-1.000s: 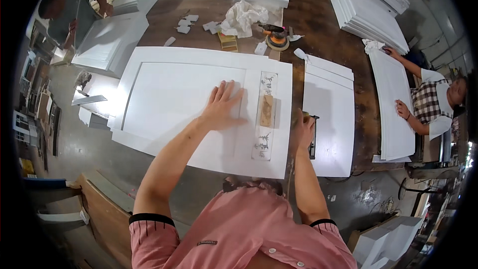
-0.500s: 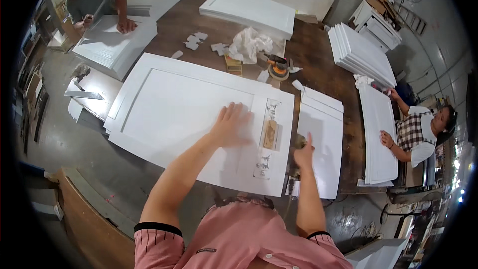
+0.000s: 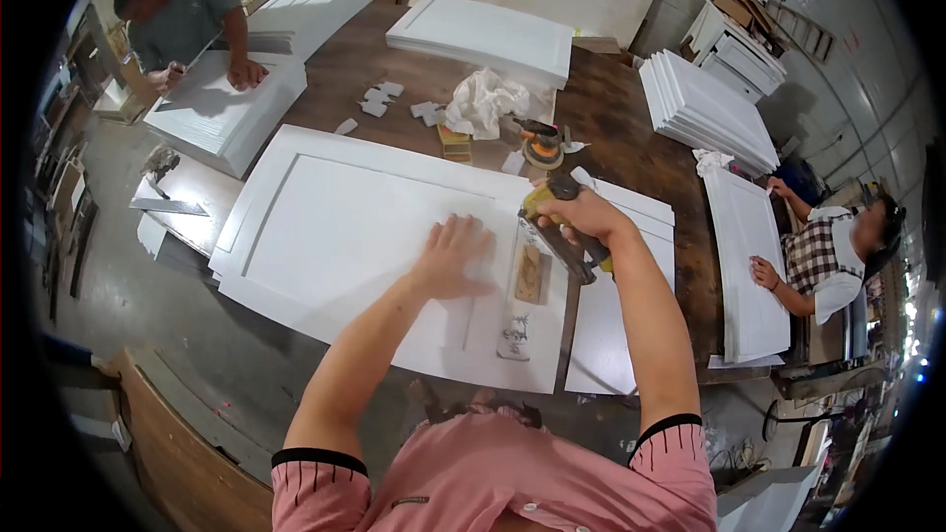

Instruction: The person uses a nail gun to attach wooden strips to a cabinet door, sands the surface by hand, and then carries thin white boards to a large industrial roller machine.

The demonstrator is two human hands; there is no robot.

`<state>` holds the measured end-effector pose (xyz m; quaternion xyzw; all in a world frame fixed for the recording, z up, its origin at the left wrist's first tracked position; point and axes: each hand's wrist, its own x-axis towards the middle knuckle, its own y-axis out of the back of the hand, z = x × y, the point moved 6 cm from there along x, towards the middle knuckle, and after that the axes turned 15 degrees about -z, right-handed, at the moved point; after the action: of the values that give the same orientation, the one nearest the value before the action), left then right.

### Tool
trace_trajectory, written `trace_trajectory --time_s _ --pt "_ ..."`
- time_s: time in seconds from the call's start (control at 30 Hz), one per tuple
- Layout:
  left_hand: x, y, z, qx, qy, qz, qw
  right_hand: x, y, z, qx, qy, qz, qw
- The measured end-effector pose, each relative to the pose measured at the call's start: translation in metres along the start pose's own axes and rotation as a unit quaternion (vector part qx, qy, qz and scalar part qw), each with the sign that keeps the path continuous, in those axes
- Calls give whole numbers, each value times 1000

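A big white cabinet door panel (image 3: 335, 236) lies flat across the brown wooden bench (image 3: 631, 128). The person's left hand (image 3: 455, 256) rests on the panel, palm down, fingers spread flat, gripping nothing. The right hand (image 3: 581, 217) hovers just beside it, above the panel's right edge, fingers curled tight around a dark tool with a yellow handle (image 3: 562, 232). On the panel, between and just below the two hands, lie a small brown sanding block (image 3: 532, 274) and a small clear flat packet (image 3: 514, 337) with dark marks. A second white panel (image 3: 621, 315) lies just to the right. Farther up the bench sit crumpled white cloth (image 3: 485, 100), an orange round sander (image 3: 541, 146) and stacks of white panels (image 3: 709, 108). Two other people work on white panels, one far left (image 3: 182, 15), one at right (image 3: 838, 256).
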<state>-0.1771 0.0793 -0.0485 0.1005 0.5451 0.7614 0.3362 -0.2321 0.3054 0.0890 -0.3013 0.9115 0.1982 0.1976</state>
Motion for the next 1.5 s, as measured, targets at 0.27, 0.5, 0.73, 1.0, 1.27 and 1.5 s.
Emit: trace_trajectory --time_s 0.27,0.5,0.73,1.0,1.27,1.5 --pt "-6 8 11 -26 -5 25 999 34 -8 2 -20 -96 -52 994" --pt "-8 10 11 -21 8 -17 1000 46 -4 15 -34 -135 -61 988" --pt "-10 10 14 -2 31 -41 999 -12 -30 3 -18 -52 -18 998" --pt "-36 -7 19 -42 -28 59 997 -120 -113 33 91 -1 -76 993" --pt "-134 -38 76 -64 -73 -6 995 -141 -159 51 116 -39 -112 986" --pt "-137 -28 62 -77 -77 -11 994 -117 -164 45 61 -91 -136 985"
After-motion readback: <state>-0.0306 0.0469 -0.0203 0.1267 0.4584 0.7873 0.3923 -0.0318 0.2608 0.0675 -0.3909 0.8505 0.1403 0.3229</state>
